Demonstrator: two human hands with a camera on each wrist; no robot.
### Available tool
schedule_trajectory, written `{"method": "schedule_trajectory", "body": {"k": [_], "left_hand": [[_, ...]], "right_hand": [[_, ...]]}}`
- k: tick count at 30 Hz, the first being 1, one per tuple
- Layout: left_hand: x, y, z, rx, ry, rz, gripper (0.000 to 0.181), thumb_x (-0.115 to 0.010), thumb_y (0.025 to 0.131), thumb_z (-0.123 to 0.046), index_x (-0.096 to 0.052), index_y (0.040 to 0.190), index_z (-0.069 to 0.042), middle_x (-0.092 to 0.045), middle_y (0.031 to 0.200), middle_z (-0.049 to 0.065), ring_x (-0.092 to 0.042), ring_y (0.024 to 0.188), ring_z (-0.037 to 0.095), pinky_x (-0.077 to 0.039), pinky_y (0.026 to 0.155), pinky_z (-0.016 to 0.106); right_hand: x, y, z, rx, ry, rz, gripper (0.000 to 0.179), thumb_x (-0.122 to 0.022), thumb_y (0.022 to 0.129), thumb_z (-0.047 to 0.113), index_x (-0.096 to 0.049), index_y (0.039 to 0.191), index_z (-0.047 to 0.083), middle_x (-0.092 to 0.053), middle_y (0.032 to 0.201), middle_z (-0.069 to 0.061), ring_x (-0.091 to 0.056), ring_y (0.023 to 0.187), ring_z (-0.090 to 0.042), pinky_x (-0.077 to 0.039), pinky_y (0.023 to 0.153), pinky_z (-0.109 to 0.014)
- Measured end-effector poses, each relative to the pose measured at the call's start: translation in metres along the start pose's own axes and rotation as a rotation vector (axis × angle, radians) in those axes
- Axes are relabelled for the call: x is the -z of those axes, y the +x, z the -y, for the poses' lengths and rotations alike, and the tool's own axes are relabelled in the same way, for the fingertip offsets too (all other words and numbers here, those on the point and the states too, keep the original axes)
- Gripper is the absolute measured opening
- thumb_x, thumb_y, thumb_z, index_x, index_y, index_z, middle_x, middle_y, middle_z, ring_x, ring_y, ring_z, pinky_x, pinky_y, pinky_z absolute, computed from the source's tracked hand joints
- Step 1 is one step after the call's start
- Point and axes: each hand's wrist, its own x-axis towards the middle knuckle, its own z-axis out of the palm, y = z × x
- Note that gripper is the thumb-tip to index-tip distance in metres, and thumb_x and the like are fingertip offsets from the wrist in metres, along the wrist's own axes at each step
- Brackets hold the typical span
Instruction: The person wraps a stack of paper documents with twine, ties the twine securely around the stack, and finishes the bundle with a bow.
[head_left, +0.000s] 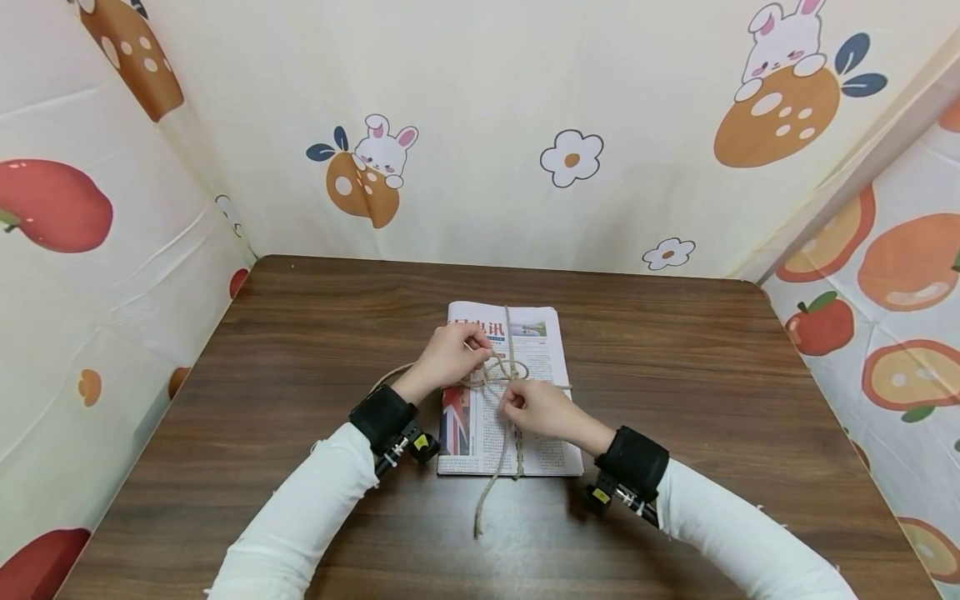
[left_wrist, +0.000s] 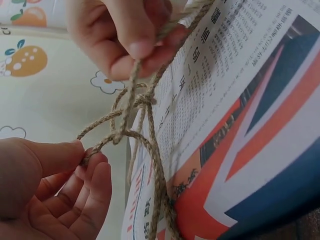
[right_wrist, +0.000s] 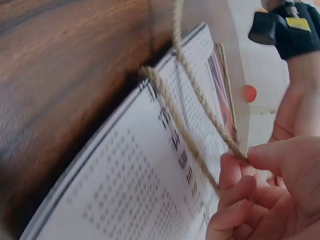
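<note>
A stack of folded newspapers (head_left: 547,450) lies on the table, tied crosswise with jute twine (head_left: 519,454). Over the crossing, my left hand (head_left: 448,357) pinches a loop of the twine between thumb and fingertips. Slightly nearer the front and to the right, my right hand (head_left: 546,408) pinches another strand, whose loose end trails past the stack's front edge. Between the two hands, the left wrist view shows the twine knot (left_wrist: 143,97) with loops around it. Thumb and forefinger of the right hand meet on the strand (right_wrist: 212,117) in the right wrist view.
The brown wooden table (head_left: 675,358) extends around the stack. A printed curtain (head_left: 480,192) with rabbits and fruit stands behind it, with similar fabric at both sides. Each wrist wears a black band (head_left: 636,461) with a small camera.
</note>
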Motion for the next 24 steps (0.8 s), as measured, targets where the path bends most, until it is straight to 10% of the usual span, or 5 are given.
{"method": "schedule_trajectory", "body": {"k": [24], "left_hand": [[0.014, -0.016, 0.009, -0.025, -0.053, 0.07, 0.005, -0.062, 0.087, -0.015, -0.065, 0.085, -0.01, -0.059, 0.077, 0.003, -0.053, 0.061, 0.014, -0.043, 0.055, 0.025]], "right_hand": [[0.026, -0.015, -0.038, -0.124, -0.088, -0.035, 0.006, -0.06, 0.085, 0.011, -0.06, 0.08, 0.011, -0.054, 0.065, 0.004, -0.044, 0.054, -0.007, -0.035, 0.05, -0.022]]}}
